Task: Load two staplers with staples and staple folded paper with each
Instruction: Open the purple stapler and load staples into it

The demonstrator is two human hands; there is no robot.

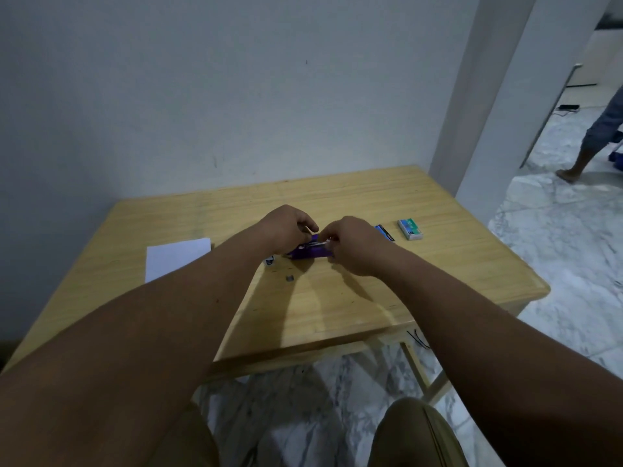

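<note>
Reaching out over the wooden tabletop (337,298), I had both hands on the purple stapler (308,251) near its middle — my left hand (286,230) curled around its left end, my right hand (354,244) pinching at its top, where a strip of metal, perhaps the staple channel, showed between my fingers. White paper (175,257) lay well to the left. A blue stapler (384,232) sat just beyond my right hand, with a green staple box (409,229) near it. A small dark bit (290,278) lay just in front of the stapler.

Both hands hide most of the purple stapler (308,252); blue stapler (384,232) half-covered.
</note>
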